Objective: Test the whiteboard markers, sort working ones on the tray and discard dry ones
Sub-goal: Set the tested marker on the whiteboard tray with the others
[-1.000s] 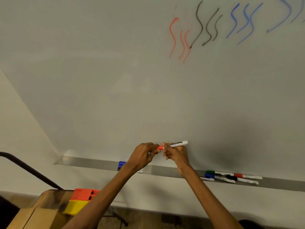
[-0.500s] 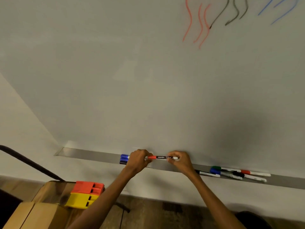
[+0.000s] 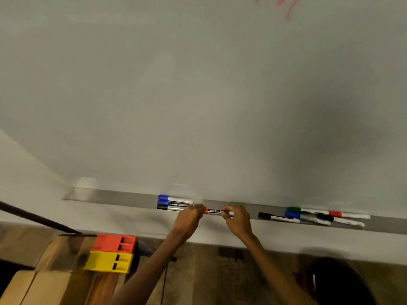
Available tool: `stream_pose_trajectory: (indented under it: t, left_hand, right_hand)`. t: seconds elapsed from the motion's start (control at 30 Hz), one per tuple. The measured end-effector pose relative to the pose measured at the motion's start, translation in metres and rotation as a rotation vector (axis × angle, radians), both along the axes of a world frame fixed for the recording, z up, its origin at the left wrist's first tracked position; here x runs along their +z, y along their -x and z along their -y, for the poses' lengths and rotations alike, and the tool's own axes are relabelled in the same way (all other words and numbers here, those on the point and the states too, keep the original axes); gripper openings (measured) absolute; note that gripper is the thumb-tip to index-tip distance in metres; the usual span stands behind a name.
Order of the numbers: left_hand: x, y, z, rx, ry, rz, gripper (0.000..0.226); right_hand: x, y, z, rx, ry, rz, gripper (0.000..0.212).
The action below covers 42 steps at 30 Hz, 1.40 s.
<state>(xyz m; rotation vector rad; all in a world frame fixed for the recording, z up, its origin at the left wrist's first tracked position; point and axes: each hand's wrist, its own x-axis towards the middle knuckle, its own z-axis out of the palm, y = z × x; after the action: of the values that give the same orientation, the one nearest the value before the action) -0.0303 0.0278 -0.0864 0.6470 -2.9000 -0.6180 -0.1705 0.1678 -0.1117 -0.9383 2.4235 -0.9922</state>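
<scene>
We hold the red marker (image 3: 217,211) level along the tray's (image 3: 110,195) front edge, left hand (image 3: 189,219) pinching its cap end and right hand (image 3: 239,221) pinching the other. Three markers (image 3: 174,203) lie just left of it, nearest our left hand.

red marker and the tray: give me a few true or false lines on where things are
1. The left hand and the right hand both hold the red marker, lying level. True.
2. Three markers lie on the tray left of the left hand. True.
3. The green marker lies in that left group. False: it lies right of the right hand.
4. The yellow block sits on the tray. False: it sits on the wooden surface below.
</scene>
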Motion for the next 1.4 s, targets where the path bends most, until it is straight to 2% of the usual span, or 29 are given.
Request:
stream_pose_trajectory:
  t: [0.27,0.53,0.77,0.97,1.13,1.27,1.4]
  left_hand:
    - [-0.016,-0.003,-0.008,-0.045,0.112,0.014,0.036]
    - [-0.025,0.001,-0.017,-0.072,0.22,-0.094,0.043]
    - [-0.021,0.01,-0.02,-0.083,0.288,-0.108,0.035]
    - [-0.015,0.023,-0.029,-0.05,0.28,-0.138,0.021]
    - [-0.003,0.042,-0.05,-0.095,0.257,-0.112,0.008]
    - [0.014,0.07,-0.082,-0.092,0.182,-0.101,0.02]
    - [0.015,0.108,-0.113,-0.115,0.079,-0.104,0.016]
  right_hand:
    - [-0.008,-0.002,0.007,0.078,-0.045,-0.086,0.014]
    - [-0.003,-0.001,0.002,0.104,-0.082,-0.123,0.024]
    - [0.0,0.001,-0.017,0.066,-0.047,-0.086,0.032]
    - [0.007,0.013,-0.041,0.06,-0.003,-0.116,0.039]
    - [0.017,0.033,-0.074,-0.044,0.067,-0.146,0.033]
    - [0.025,0.058,-0.104,-0.129,0.041,-0.213,0.025]
    - [0.027,0.081,-0.126,-0.155,-0.033,-0.281,0.03]
